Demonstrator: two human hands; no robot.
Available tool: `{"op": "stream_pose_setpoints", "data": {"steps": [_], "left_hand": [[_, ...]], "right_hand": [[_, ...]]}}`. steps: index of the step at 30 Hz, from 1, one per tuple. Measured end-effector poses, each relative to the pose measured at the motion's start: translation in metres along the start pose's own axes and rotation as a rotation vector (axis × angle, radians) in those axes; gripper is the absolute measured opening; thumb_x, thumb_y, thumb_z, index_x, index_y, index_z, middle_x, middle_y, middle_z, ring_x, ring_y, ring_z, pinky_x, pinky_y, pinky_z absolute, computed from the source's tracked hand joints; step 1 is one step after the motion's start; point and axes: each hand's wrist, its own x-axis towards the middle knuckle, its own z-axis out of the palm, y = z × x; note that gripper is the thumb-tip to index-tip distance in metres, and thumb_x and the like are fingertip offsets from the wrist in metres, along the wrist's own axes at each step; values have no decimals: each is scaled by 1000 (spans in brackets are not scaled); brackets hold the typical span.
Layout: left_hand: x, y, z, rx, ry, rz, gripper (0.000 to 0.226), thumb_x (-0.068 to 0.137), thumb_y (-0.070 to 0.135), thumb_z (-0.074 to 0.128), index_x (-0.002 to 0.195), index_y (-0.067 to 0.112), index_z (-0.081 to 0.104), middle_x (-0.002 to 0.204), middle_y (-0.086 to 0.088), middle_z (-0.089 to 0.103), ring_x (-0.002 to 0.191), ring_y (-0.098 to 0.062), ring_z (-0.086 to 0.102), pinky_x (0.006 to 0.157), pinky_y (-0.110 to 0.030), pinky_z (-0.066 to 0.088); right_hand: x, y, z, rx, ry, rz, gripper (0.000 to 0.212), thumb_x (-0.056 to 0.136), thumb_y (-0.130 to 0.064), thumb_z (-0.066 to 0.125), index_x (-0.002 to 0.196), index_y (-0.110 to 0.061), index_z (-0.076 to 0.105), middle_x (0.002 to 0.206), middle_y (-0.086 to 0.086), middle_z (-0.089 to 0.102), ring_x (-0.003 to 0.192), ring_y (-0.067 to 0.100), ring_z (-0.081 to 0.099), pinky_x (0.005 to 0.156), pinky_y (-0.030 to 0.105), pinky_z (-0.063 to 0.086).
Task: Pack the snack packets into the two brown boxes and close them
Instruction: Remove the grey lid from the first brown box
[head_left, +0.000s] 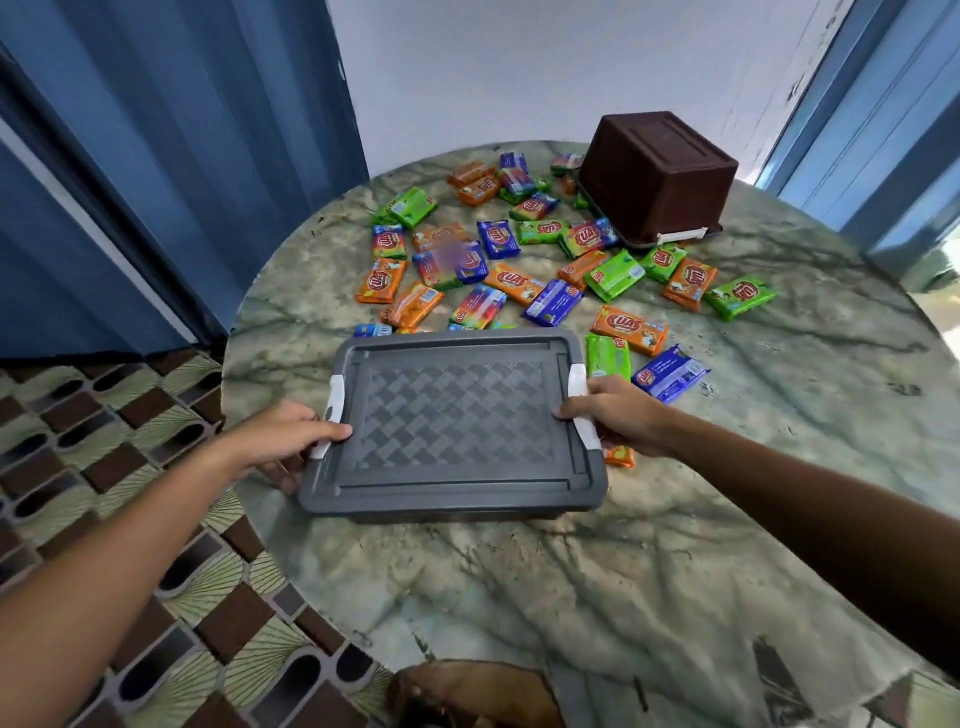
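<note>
Both hands are gripping the lidded grey box (452, 423) at its white clips: left hand (283, 441) and right hand (618, 415) fingers clamped on its ends. Packets (519, 260) are lying loose beyond it, near the upturned brown box (654, 174). One packet (619, 456) is sitting partly under the grey box, so shifting it risks crushing that packet.

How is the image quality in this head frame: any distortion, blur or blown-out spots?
Head view: wide-angle bending curves the blue door and round table edge; a blurred smudge covers one snack packet mid-pile; daylight blows out at far right; lidded box and both hands stay sharp.
</note>
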Motion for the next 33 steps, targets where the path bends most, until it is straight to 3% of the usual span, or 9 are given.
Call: {"op": "stream_pose_setpoints", "data": {"steps": [5, 11, 14, 16, 21, 23, 26, 29, 33], "left_hand": [[-8, 9, 9, -45, 183, 112, 33, 73, 25, 82, 92, 12, 58, 74, -9, 61, 59, -18, 59, 37, -18, 44], [-4, 9, 4, -126, 190, 81, 21, 76, 9, 78, 90, 7, 62, 78, -13, 62, 61, -22, 62, 42, -30, 54], [3, -6, -8, -323, 21, 29, 18, 85, 7, 67, 103, 6, 67, 99, -12, 69, 85, -25, 68, 64, -39, 60], [8, -21, -5, -522, -56, -21, 24, 88, 8, 61, 112, 8, 63, 110, -9, 66, 94, -23, 66, 66, -39, 60], [14, -46, 20, -870, -131, -148, 30, 92, 18, 52, 121, 11, 58, 97, -10, 66, 77, -22, 64, 59, -33, 58], [11, -38, 13, -747, -48, -89, 29, 90, 9, 56, 118, 13, 59, 96, -9, 66, 81, -24, 63, 60, -35, 58], [7, -16, -6, -476, 230, 85, 27, 82, 4, 67, 107, 14, 65, 98, -10, 68, 81, -23, 63, 67, -37, 56], [1, 11, -9, -195, 314, 174, 11, 82, 11, 70, 92, 8, 69, 84, -10, 68, 65, -18, 61, 48, -26, 52], [4, 29, 3, 186, 221, 99, 14, 81, 15, 71, 82, 2, 67, 76, -14, 68, 63, -28, 69, 56, -42, 60]], "right_hand": [[1, -3, -9, -213, 32, 111, 28, 79, -24, 76, 81, -8, 53, 70, 10, 63, 52, 18, 60, 43, 21, 46], [7, -20, -13, -326, -6, 158, 27, 79, -14, 77, 88, 5, 60, 73, 19, 67, 53, 24, 65, 53, 33, 58], [11, -12, -26, -82, -158, 213, 16, 86, -4, 63, 99, 5, 60, 80, 19, 70, 59, 25, 69, 61, 38, 60], [13, 5, -37, 204, -259, 226, 30, 76, -7, 70, 103, 0, 62, 89, 18, 73, 70, 25, 73, 68, 38, 60], [15, 65, -25, 572, -148, 199, 69, 43, -23, 95, 104, -12, 64, 92, 9, 73, 68, 19, 70, 65, 29, 56], [8, 60, -27, 424, -42, 166, 56, 47, -29, 94, 90, -13, 63, 84, 8, 67, 57, 15, 61, 53, 22, 46], [1, 29, -34, 92, 237, 0, 21, 80, -18, 75, 75, -9, 56, 63, 6, 55, 43, 11, 46, 37, 19, 34], [0, 0, -24, -132, 313, -124, 19, 92, -13, 61, 77, -1, 61, 67, 13, 63, 47, 15, 57, 40, 22, 45], [3, -26, 5, -645, 337, -80, 26, 89, -22, 61, 76, 0, 66, 69, 13, 69, 56, 21, 66, 59, 34, 59]]}}
